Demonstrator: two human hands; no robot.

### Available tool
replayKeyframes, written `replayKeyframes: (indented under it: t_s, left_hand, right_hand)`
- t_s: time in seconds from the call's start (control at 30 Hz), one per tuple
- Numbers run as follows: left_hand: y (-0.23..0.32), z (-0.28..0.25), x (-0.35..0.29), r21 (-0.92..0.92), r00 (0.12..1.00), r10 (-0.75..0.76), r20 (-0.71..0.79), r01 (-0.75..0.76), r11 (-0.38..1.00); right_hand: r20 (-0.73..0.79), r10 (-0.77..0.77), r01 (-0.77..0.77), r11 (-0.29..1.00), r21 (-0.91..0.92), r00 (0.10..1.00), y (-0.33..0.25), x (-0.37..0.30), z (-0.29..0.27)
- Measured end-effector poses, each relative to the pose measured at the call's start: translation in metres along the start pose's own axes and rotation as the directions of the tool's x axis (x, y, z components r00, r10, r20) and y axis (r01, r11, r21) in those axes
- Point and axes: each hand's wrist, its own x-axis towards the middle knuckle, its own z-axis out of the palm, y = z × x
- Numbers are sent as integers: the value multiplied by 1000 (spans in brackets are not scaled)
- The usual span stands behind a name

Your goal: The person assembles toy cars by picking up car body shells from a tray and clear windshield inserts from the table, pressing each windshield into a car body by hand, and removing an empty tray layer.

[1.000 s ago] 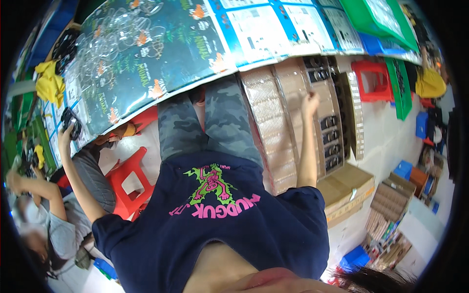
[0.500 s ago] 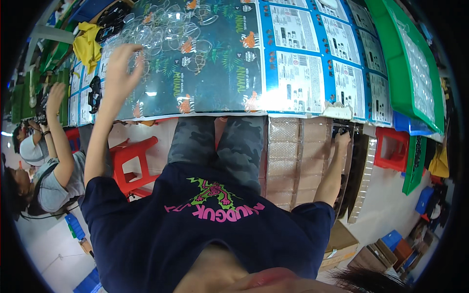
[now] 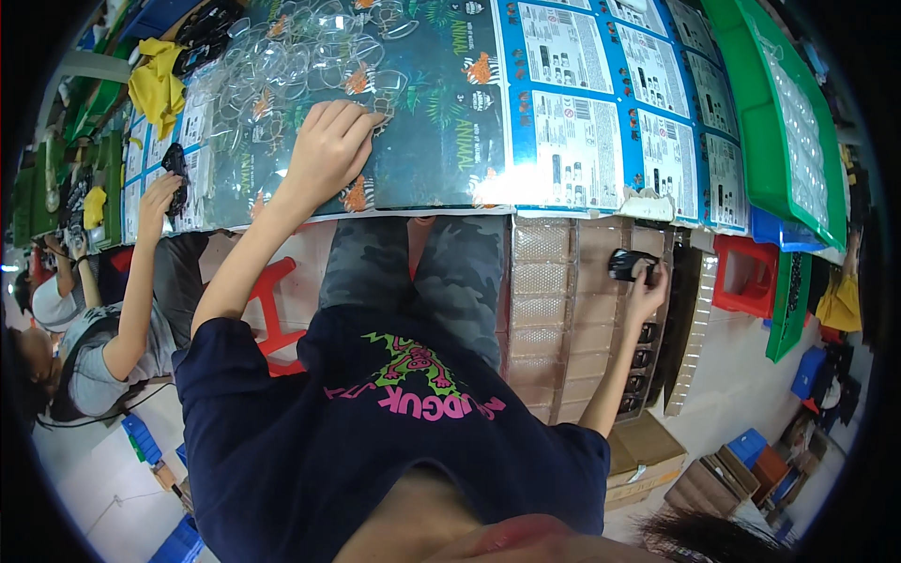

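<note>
My left hand (image 3: 328, 150) rests palm down on a dark printed packaging card (image 3: 441, 113) covered by a clear plastic blister tray (image 3: 282, 66), fingers spread over the tray's pockets. My right hand (image 3: 646, 286) reaches down to my right side and grips a small black object (image 3: 627, 265) above a stack of clear trays holding more black objects (image 3: 648, 347). I am seated, with camouflage trousers under the table edge.
Blue and white printed cards (image 3: 601, 122) line the table to the right, with green bins (image 3: 779, 113) beyond. A co-worker (image 3: 103, 328) sits at my left; their hand (image 3: 160, 197) holds a black item. A red stool (image 3: 267, 310) and cardboard boxes (image 3: 648, 460) stand on the floor.
My left hand has come down from the table's far left onto the blister tray in front of me. My right hand has dropped to the tray stack and closed on a black object.
</note>
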Motion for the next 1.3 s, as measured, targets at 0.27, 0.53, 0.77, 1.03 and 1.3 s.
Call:
replayKeyframes:
  t_s: [0.27, 0.53, 0.77, 1.03, 1.3]
  left_hand:
    - [45, -20, -28, 6, 953, 161, -256, -165, 986]
    - [83, -60, -66, 52, 840, 364, -403, -376, 925]
    - [98, -77, -90, -24, 814, 348, -466, -404, 914]
    - [108, -80, -99, -155, 849, 297, -437, -396, 905]
    - [113, -84, -102, -207, 895, 162, -415, -266, 942]
  right_hand:
    - [484, 195, -500, 569, 653, 853, -192, -87, 17]
    - [838, -102, -830, 118, 545, 535, -312, -94, 29]
    - [914, -29, -904, 142, 404, 404, -342, -111, 27]
    - [912, -69, -896, 171, 411, 405, -351, -121, 33]
    - [849, 175, -788, 499, 360, 499, -366, -129, 27]
